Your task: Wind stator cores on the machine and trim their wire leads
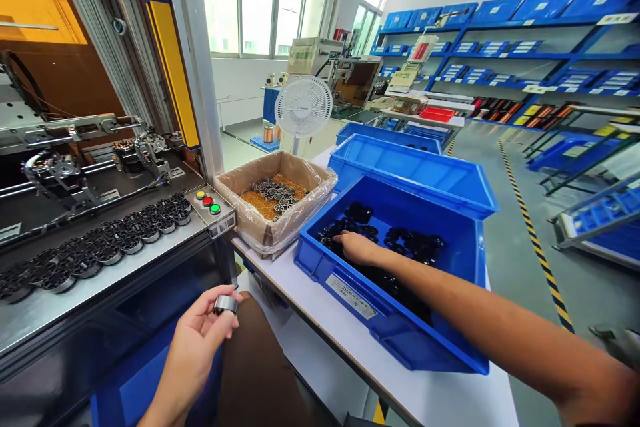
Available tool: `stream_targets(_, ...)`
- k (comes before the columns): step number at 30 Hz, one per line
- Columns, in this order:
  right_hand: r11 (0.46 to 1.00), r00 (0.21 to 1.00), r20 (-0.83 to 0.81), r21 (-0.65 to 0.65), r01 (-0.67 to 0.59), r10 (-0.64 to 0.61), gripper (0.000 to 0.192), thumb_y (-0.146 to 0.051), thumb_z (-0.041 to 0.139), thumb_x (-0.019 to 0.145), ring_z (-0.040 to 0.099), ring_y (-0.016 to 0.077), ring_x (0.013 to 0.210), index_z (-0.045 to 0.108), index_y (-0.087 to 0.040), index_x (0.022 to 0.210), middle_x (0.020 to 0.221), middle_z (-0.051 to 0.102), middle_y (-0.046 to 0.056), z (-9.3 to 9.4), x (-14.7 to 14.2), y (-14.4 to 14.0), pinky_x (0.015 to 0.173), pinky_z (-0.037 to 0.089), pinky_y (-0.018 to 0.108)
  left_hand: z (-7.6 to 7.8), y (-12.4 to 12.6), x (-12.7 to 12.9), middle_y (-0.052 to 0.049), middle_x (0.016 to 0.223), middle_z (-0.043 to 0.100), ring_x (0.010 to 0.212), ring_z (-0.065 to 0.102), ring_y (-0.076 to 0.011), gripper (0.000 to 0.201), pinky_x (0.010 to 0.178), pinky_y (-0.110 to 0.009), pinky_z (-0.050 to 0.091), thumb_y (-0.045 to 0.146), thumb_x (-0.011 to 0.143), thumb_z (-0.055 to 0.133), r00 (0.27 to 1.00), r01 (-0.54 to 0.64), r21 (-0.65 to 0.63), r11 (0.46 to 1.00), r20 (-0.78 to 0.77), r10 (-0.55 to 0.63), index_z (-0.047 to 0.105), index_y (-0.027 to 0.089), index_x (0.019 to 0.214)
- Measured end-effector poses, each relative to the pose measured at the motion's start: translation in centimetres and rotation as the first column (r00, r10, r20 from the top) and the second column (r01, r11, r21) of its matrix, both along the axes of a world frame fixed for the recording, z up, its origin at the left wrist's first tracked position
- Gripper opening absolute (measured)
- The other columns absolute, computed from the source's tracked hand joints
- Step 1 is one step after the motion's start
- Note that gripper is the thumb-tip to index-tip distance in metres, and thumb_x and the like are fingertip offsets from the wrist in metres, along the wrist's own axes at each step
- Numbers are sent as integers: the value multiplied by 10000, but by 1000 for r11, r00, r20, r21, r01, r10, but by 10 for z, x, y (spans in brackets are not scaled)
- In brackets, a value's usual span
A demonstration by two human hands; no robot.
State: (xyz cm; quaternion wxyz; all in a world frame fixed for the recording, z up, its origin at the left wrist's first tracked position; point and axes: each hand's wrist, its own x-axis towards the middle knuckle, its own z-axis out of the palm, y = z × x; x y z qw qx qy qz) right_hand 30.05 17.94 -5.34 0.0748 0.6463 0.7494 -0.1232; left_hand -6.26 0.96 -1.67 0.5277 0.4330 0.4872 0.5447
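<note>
My left hand (197, 333) is closed in a pinch around a steel stator core (226, 305), a short ring with a shiny outer wall, held above my lap. Off to the right, my right hand (357, 247) reaches into a deep blue bin (390, 340). Its fingers curl down among glossy black plastic parts (413, 243) and are partly hidden; what they grip, if anything, I cannot make out. A plastic-lined carton (277, 230) beside the bin holds several more ring-shaped cores (280, 193) on brown sheet.
Rows of black-and-steel ring parts (107, 240) line the machine's metal ledge at left, near a button box (213, 210) with yellow, red and green buttons. A white fan (303, 107) stands behind the carton. Another blue bin (410, 170) lies beyond the deep one on the white table (295, 280).
</note>
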Motion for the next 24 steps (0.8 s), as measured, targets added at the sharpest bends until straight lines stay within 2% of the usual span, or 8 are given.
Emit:
stream_targets(3,998,998,60,-63,0,4,308,-345,627,962,657,214,1031,620,-144,1195,1196,646,97,-12,6,6,886,571,413,-6,-7,1,-69,986,696,848,646,-156,241,707,-207,527,335,751,808,969,15,139,990,-248,20,781,206,952)
stream_targets(7,994,996,67,-100,-51,58,243,-339,630,963,676,172,914,647,-138,1099,1070,681,61,-11,19,15,807,587,359,-6,-18,-2,-88,1119,698,958,650,-193,391,753,-246,534,319,823,743,914,91,189,978,-405,-7,718,260,1209)
stream_targets(12,986,986,-31,51,-162,163,129,-71,676,841,659,129,570,707,-120,725,617,665,0,0,40,12,555,493,226,0,-26,-6,-104,1254,717,1136,657,-244,419,976,-311,519,322,814,766,981,115,89,989,-164,-99,714,238,1222)
stream_targets(16,927,958,-149,325,-188,246,174,-41,590,856,687,150,554,754,-101,846,630,696,48,34,33,4,522,476,225,3,-28,-7,-81,1217,742,1102,681,-195,429,948,-255,530,256,801,788,987,92,133,987,120,-108,712,265,1223)
stream_targets(19,799,906,-239,581,-155,350,172,-161,614,911,695,166,643,709,-106,1043,792,716,94,69,-9,-30,604,537,262,8,-28,-6,-80,1158,764,925,707,-135,451,821,-191,556,189,745,833,970,94,135,986,211,-121,737,253,1180)
stream_targets(21,595,725,-301,783,-183,620,223,-150,678,883,688,179,720,683,-145,1106,875,708,94,89,-52,-68,688,570,297,14,-29,-3,-81,1081,786,789,697,-97,471,731,-151,555,145,678,873,960,111,119,987,243,-137,763,229,1128)
stream_targets(23,500,531,-312,827,-256,788,300,-111,659,888,685,184,792,640,-177,1181,918,707,85,104,-97,-111,727,586,302,20,-31,0,-70,1013,802,702,690,-83,517,670,-142,561,97,605,903,948,101,139,985,288,-138,779,237,1087)
stream_targets(24,484,438,-334,824,-294,834,331,-83,647,886,684,183,819,621,-177,1203,933,712,88,108,-117,-130,734,590,296,23,-33,2,-65,1002,806,689,698,-87,538,661,-149,571,73,579,909,941,89,159,983,309,-135,783,248,1072)
